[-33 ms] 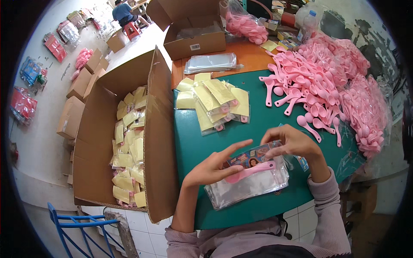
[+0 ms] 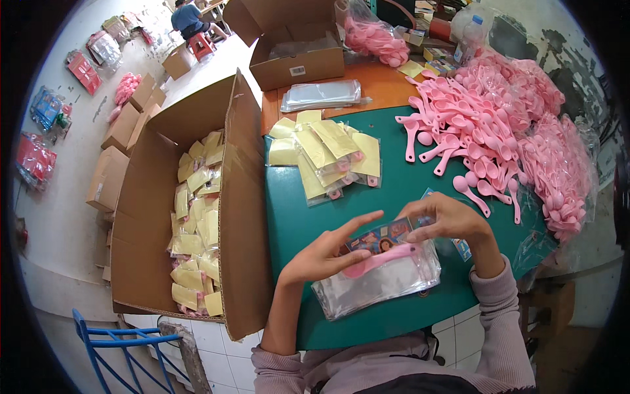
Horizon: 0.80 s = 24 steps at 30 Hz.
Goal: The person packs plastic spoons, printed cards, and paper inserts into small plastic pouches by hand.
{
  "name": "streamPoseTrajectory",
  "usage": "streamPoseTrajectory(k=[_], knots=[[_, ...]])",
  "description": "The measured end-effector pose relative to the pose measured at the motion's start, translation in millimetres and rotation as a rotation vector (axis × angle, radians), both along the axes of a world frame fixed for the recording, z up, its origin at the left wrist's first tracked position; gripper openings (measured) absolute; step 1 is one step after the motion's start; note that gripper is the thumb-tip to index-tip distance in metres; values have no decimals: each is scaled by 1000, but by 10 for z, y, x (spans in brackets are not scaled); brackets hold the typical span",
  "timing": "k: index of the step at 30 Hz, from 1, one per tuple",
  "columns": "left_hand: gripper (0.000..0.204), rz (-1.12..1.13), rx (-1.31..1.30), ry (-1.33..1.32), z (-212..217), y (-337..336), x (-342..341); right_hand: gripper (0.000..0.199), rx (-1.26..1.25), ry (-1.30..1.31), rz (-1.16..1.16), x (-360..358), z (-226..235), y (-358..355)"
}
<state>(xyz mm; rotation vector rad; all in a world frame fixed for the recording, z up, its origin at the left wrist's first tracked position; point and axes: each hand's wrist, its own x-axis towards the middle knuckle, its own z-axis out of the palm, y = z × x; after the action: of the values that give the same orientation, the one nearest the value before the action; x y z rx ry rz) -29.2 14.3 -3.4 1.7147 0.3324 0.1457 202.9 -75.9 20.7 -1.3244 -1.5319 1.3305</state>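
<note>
Holding a pink plastic spoon (image 2: 387, 257) with a printed card (image 2: 382, 238) right between both hands, over the near edge of the green table (image 2: 394, 197). Left hand (image 2: 326, 253) mostly flat, fingers stretched out, thumb pinning the spoon's bowl end. Right hand (image 2: 445, 220) curled over the card's far end, fingertips pinching it; can't tell if gripping the spoon handle too. Directly under both hands, a stack of clear plastic bags (image 2: 377, 282), touching the spoon from below.

Ahead of the left hand, a messy pile of finished yellow-backed packets (image 2: 325, 154), and past that a flat bundle of clear bags (image 2: 321, 95) on the orange tabletop. Ahead and off to the right of the right hand, a huge heap of loose pink spoons (image 2: 485, 131), nearest ones lying just beyond the knuckles. Left of the left hand, a big open cardboard box (image 2: 246, 217) on the floor, half full of yellow packets (image 2: 197, 230), its tall flap standing right against the table edge. Further out, a smaller open carton (image 2: 298, 65) and more boxes on the floor.
</note>
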Motion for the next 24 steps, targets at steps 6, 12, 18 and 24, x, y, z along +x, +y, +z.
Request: streamPoseTrajectory(k=[6, 12, 18, 24], knots=[[70, 92, -115, -30, -32, 0, -5, 17, -52, -48, -133, 6, -36, 4], [70, 461, 161, 84, -109, -145, 133, 15, 132, -154, -257, 34, -57, 20], [62, 273, -621, -27, 39, -468, 192, 28, 231, -254, -193, -175, -21, -24], [66, 437, -798, -21, -37, -694, -71, 35, 293, -312, 230, -281, -44, -99]])
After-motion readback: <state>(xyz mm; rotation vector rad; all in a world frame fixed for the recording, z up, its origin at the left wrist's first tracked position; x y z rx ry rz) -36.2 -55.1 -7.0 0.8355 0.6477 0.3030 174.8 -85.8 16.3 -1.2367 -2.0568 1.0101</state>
